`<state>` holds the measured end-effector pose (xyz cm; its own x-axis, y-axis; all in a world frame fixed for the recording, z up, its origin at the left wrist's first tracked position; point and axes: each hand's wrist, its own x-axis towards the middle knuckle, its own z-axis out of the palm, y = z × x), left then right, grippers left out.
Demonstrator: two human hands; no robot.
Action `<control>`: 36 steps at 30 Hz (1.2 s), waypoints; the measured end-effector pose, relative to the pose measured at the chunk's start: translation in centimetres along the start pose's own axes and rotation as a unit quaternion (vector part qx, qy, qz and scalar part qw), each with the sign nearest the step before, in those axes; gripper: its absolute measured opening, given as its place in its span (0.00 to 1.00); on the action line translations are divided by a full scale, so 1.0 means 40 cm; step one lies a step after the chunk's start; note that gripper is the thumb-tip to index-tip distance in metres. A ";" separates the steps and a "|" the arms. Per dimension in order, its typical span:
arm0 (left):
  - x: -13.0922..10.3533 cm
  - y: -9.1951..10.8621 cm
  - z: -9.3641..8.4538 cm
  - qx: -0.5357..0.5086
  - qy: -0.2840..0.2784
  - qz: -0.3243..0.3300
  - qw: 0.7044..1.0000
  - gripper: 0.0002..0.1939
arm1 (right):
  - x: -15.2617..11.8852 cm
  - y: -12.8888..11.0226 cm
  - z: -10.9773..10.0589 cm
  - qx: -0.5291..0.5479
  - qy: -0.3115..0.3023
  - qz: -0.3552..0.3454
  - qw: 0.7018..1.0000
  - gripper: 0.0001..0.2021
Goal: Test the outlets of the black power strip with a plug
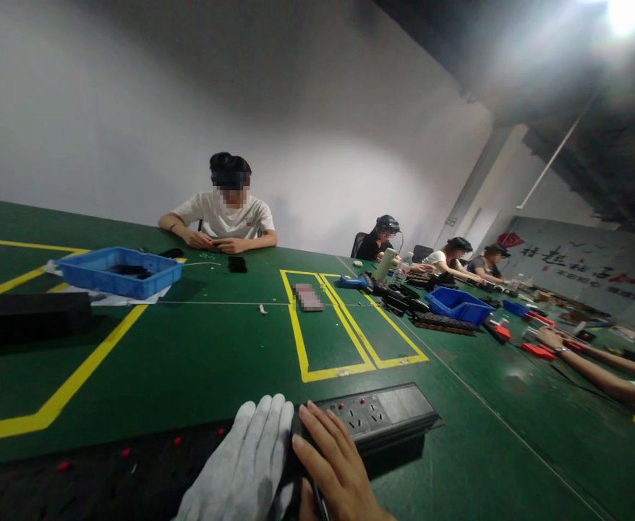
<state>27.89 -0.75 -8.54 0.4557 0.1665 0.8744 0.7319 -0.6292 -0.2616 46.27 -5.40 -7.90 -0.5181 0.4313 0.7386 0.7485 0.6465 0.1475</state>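
Observation:
A black power strip (409,409) with sockets and small red parts lies across the near table edge, its middle hidden by my hands. My left hand (246,463), in a pale grey glove, has its fingers straight and side by side, lying against a narrow black piece (297,420). On that piece's other side, my bare right hand (336,463) bends its fingers over it, with the thumb lower down. Most of this piece is hidden between the hands. To the left stretches a dark length with several red buttons (125,453).
A blue tray (122,278) with black parts sits at left, beside a long black bar (30,318). Yellow tape marks the green table (214,376); a phone-like item (307,297) lies within it. A person (231,217) sits opposite. A blue bin (458,305) and co-workers are at right.

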 end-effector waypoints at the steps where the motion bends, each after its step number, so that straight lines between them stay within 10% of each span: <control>1: 0.001 0.005 0.002 -0.001 0.007 -0.007 1.000 0.30 | 0.001 0.000 -0.001 0.001 -0.003 0.000 1.000 0.31; 36: -0.044 -0.008 0.026 0.010 -0.045 0.042 0.998 0.33 | 0.032 -0.006 -0.014 0.029 0.013 0.003 0.999 0.26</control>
<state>27.38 -0.07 -10.40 0.5591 0.1811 0.8091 0.6983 -0.6289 -0.3418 45.66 -5.38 -6.63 -0.5021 0.4198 0.7561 0.7262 0.6794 0.1050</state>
